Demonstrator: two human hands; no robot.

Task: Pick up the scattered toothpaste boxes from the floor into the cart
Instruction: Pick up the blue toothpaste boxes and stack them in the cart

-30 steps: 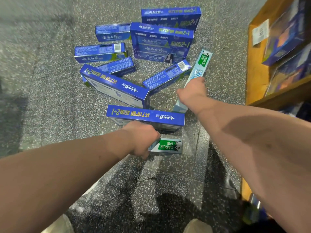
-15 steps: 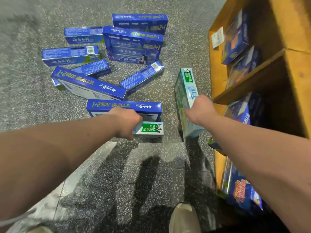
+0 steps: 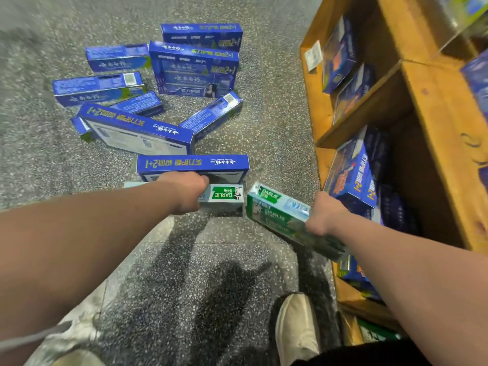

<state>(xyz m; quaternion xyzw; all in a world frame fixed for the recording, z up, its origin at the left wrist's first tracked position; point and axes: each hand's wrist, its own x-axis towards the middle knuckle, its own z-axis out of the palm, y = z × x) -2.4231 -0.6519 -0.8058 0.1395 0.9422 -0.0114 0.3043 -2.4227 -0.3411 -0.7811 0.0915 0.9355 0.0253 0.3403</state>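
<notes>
My right hand grips a long green-and-white Darlie toothpaste box, lifted off the floor and tilted. My left hand curls round a second Darlie box that lies on the speckled floor, just in front of a blue toothpaste box. Several more blue boxes lie scattered further out, among them a large one and a flat one. No cart shows in this view.
A wooden shelf unit stands on the right, stocked with blue boxes on its tiers. My shoes are at the bottom of the view. Bare speckled floor lies between the pile and the shelf.
My right hand has lifted its Darlie box off the floor and drawn it back towards me, turning it. My left hand stays on the other Darlie box. The view has swung right.
</notes>
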